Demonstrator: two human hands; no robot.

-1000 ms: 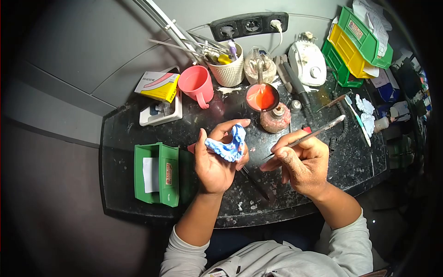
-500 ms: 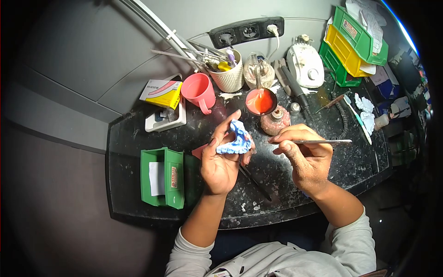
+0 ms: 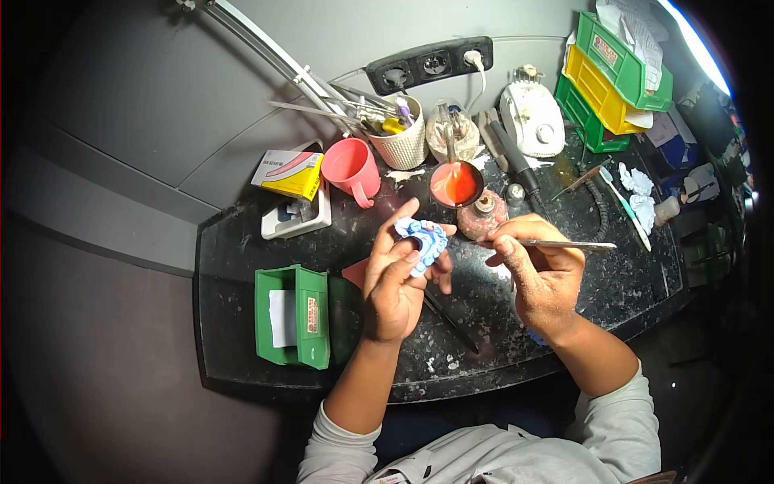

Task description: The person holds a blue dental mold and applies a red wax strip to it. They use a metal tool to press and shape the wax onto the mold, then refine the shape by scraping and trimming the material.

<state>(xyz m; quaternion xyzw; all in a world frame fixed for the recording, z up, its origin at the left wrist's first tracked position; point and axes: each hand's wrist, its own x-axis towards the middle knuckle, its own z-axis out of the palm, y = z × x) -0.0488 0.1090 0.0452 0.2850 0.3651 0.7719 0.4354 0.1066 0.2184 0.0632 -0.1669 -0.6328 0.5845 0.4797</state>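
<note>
A blue and white dental cast (image 3: pixel 429 248), arch-shaped with a row of teeth, rests in my left hand (image 3: pixel 395 290), whose thumb and fingers hold it over the bench. To its right, my right hand (image 3: pixel 547 278) pinches a thin metal tool (image 3: pixel 576 244), held roughly level. The tool's tip points left and is apart from the cast. Behind my hands, a small pan of red material (image 3: pixel 457 185) sits beside a pinkish round burner (image 3: pixel 482 216).
Around the black bench (image 3: pixel 234 347) are a green bin (image 3: pixel 313 319), a pink mug (image 3: pixel 351 169), a white tool cup (image 3: pixel 401 145), a yellow-white box (image 3: pixel 288 173), a white machine (image 3: pixel 532 121), stacked bins (image 3: pixel 601 89), a toothbrush (image 3: pixel 633 218) and a black tool (image 3: pixel 451 323).
My left hand has turned the cast, so its teeth now face right, and the thumb has come over it. My right hand has barely moved. The camera view has shifted slightly.
</note>
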